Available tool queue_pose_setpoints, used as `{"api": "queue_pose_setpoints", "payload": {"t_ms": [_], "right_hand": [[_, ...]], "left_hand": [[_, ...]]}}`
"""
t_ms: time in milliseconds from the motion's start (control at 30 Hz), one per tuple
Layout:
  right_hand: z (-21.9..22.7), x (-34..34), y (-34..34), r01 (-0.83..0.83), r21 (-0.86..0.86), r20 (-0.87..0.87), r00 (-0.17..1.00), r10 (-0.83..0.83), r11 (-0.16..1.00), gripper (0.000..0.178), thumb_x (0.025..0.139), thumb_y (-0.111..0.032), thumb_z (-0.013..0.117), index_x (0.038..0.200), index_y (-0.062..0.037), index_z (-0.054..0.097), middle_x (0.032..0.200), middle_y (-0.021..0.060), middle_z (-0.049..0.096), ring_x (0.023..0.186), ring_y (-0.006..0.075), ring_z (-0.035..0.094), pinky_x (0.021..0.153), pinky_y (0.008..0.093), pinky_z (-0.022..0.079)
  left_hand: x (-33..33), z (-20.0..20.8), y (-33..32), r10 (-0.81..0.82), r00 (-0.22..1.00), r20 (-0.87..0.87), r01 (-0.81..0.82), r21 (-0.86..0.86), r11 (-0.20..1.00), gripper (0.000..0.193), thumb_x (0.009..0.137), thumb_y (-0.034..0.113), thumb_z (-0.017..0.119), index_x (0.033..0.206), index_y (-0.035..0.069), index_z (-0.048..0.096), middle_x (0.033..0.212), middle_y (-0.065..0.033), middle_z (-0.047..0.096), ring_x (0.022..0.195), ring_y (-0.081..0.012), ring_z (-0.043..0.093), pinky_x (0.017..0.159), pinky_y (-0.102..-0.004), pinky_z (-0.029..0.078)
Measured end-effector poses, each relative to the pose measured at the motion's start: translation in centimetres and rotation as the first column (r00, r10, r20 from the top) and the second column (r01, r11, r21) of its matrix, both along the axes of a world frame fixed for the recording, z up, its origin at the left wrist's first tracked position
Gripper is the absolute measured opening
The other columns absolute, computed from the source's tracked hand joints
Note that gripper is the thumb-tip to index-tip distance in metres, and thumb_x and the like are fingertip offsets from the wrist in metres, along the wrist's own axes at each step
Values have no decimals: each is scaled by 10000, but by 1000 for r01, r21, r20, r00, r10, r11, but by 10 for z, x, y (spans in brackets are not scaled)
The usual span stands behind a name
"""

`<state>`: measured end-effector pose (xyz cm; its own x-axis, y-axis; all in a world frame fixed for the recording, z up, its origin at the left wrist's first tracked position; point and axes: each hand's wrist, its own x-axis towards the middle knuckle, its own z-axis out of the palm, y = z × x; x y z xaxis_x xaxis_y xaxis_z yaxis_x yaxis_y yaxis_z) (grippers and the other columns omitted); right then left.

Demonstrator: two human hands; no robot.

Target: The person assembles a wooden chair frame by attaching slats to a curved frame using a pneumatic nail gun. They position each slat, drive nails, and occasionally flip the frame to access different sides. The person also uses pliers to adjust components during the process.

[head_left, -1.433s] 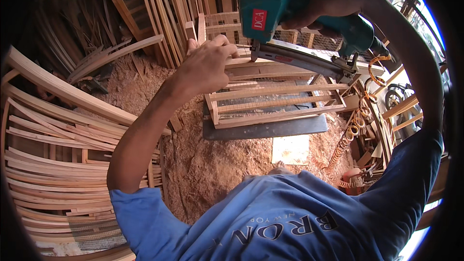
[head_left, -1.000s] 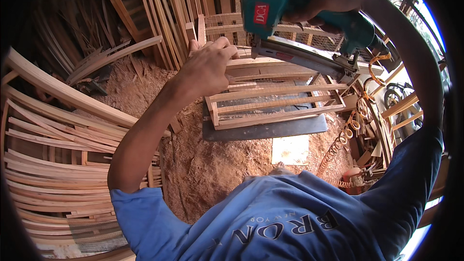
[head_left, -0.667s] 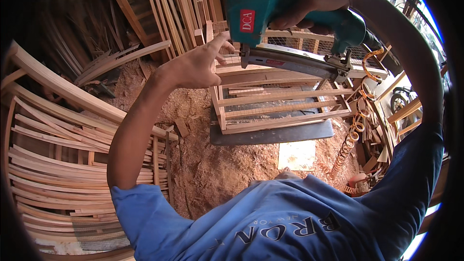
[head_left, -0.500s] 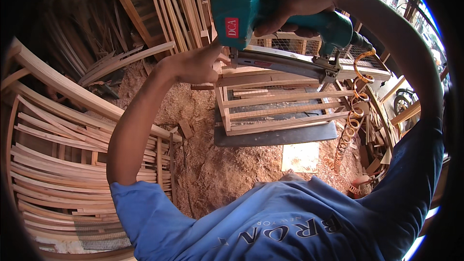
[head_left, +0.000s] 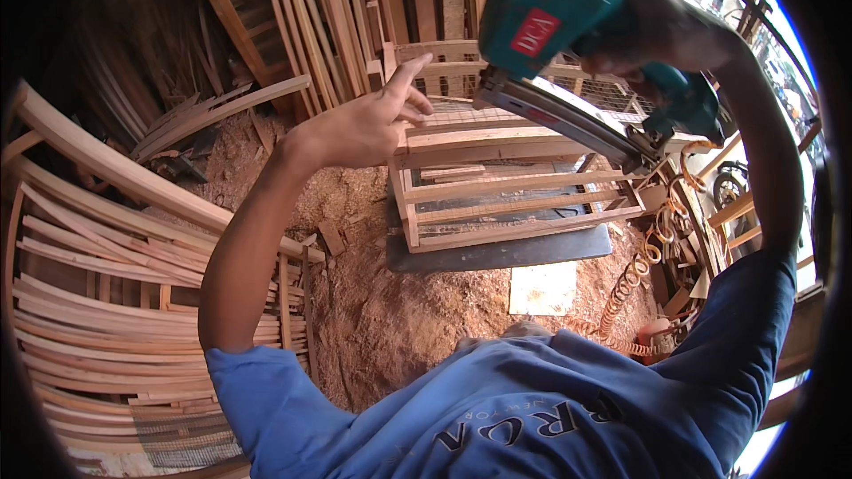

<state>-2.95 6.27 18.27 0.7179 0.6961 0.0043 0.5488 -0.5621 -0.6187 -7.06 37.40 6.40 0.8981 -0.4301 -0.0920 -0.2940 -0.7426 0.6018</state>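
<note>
A teal nail gun (head_left: pixel 555 22) is gripped by my right hand (head_left: pixel 661 31), its fingers wrapped round the handle. The tool's nose tilts down to the left, raised clear of a slatted wooden frame (head_left: pixel 515 210) with wire mesh. My left hand (head_left: pixel 368 124) is at the frame's left corner, index finger stretched out and the other fingers loosely bent, with nothing seen in it. Whether its underside touches the wood I cannot tell. The frame rests on a dark board (head_left: pixel 497 257). An orange coiled air hose (head_left: pixel 626 288) hangs to the right of the frame.
Curved wooden slats (head_left: pixel 115 328) form a large stack at the left. Long timber strips (head_left: pixel 306 18) lean at the back beside a wooden cabinet (head_left: pixel 240 13). Wood shavings (head_left: pixel 382 328) cover the floor, where a pale square panel (head_left: pixel 543 289) lies. Offcuts are piled at the right.
My right hand has lifted the nail gun away from the frame's left corner, to the right and tilted. My left hand has loosened from that corner, its index finger now extended.
</note>
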Motion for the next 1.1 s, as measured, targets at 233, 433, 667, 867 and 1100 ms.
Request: {"api": "queue_pose_setpoints", "payload": {"t_ms": [233, 433, 667, 867, 1100], "right_hand": [[-94, -78, -172, -57, -180, 124, 989, 80, 982, 631, 647, -268, 946, 1158, -26, 664, 1000, 130, 738, 904, 244, 726, 834, 369, 579], [-283, -142, -222, 387, -425, -255, 817, -518, 819, 435, 718, -364, 888, 1021, -89, 743, 868, 171, 738, 795, 345, 723, 731, 445, 557], [-420, -181, -289, 885, -363, -217, 224, -950, 292, 403, 755, -240, 821, 1064, -26, 676, 991, 235, 712, 975, 407, 679, 856, 482, 521], [-450, -207, -382, 954, -267, -392, 21, -920, 136, 448, 798, -224, 767, 1183, -27, 650, 1035, 242, 714, 967, 408, 687, 863, 468, 522], [-495, -188, -521, 847, -466, -453, 21, -891, 256, 487, 856, -295, 739, 1255, -40, 627, 1093, 248, 711, 1048, 401, 682, 918, 480, 520]], "left_hand": [[-21, 2, -30, -102, 866, 489, -77, 332, 940, 527, 885, -60, 425, 1386, 18, 568, 1184, -193, 676, 1043, -317, 667, 992, -454, 475], [1, -13, -97, -57, 660, 749, -118, 178, 977, 424, 1030, 284, 535, 1368, 37, 603, 1240, -181, 682, 1145, -360, 652, 1016, -486, 486], [1, -74, -164, 26, 649, 760, -325, 247, 913, 468, 1020, 408, 568, 1267, 24, 668, 1211, -132, 721, 1173, -341, 657, 1058, -491, 461], [13, -126, -230, 131, 63, 989, 105, -137, 985, 225, 1077, 120, 451, 1087, -1, 641, 1022, -174, 719, 994, -287, 678, 961, -489, 438], [17, -246, -527, -194, 833, 519, 480, -502, 719, 298, 937, 166, 663, 660, 82, 594, 556, -27, 535, 498, -182, 538, 594, -362, 411]]}}
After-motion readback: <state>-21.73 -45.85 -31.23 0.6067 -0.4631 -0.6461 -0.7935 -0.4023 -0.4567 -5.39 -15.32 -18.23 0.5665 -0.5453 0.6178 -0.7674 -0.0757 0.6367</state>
